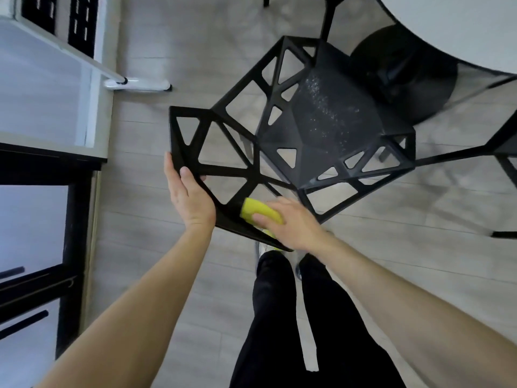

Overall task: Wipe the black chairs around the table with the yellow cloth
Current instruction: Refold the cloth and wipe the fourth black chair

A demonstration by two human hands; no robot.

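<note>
Two bare forearms are reaching out from the person looking down, and below them two legs in black trousers (296, 317) are standing on the pale plank floor (212, 289), with light shoes just showing under the near rim of the black chair (321, 130).

The left hand (188, 197) is gripping the chair's backrest rim at its near left edge, thumb lying on top of the frame and fingers wrapped round behind it. The right hand (291, 222) is pressing one yellow cloth (258, 211) against the near edge of the backrest, just right of the left hand; its fingers are curled over the cloth, holding it bunched against the black frame. A bit of yellow is also peeking out below the rim.

The chair is one piece of black open lattice with triangular gaps, and its solid seat is carrying a scatter of pale specks. Beyond the seat, one round black pedestal base (405, 77) is sitting under one white tabletop (461, 26). Parts of two more black chairs are showing: one at the chair's right (503, 147), and legs beyond its far side (328, 15). To the chair's left, white furniture (56, 65) is standing with one white foot on the floor, and a dark-framed piece (70, 247) is standing nearer.
</note>
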